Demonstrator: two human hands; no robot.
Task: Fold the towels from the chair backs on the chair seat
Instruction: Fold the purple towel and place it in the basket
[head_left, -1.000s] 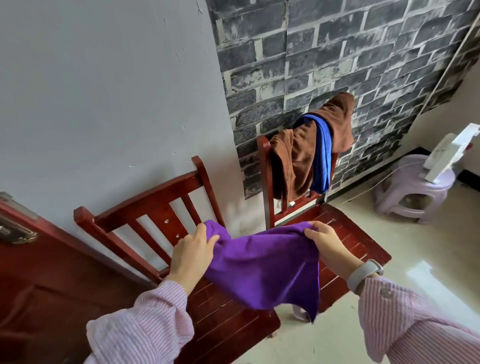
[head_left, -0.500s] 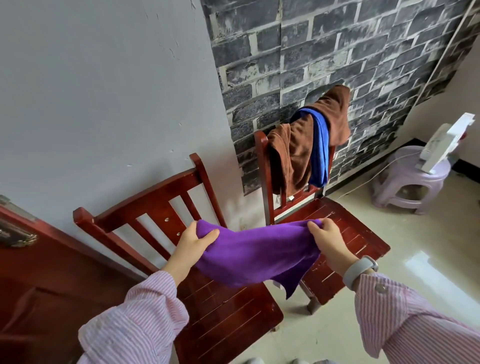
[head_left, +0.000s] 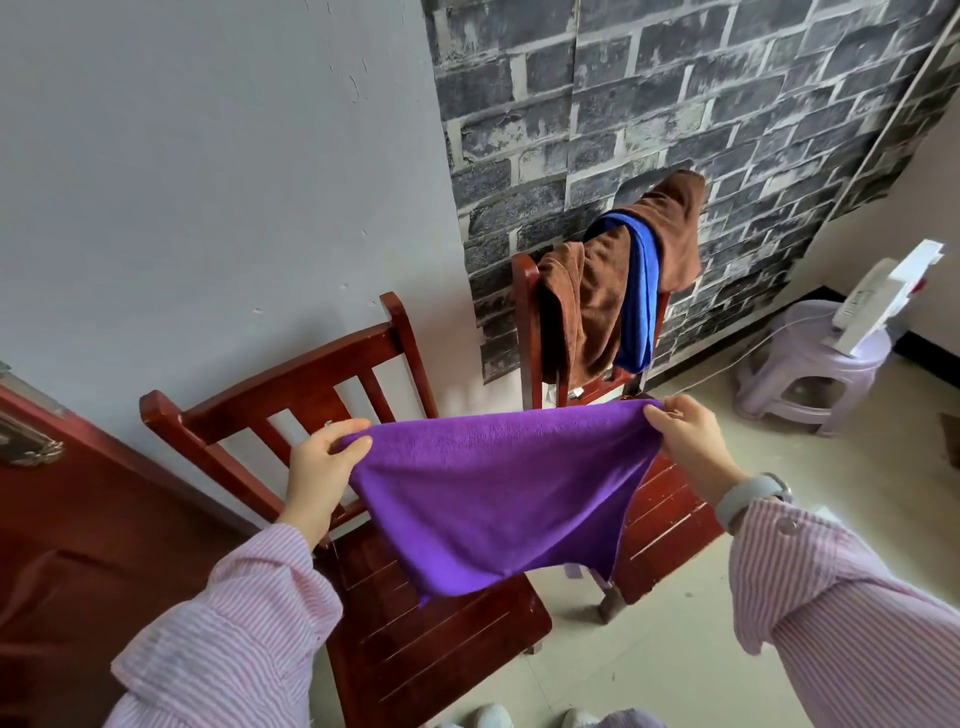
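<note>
Holding the purple towel (head_left: 498, 499) stretched in the air above the near chair (head_left: 426, 639), we pinch one top corner in our left hand (head_left: 319, 470) and the other in our right hand (head_left: 691, 444). Its lower edge hangs free over the seat. On the far chair (head_left: 524, 322), a brown towel (head_left: 587, 306) and a blue towel (head_left: 641, 301) drape over the back.
</note>
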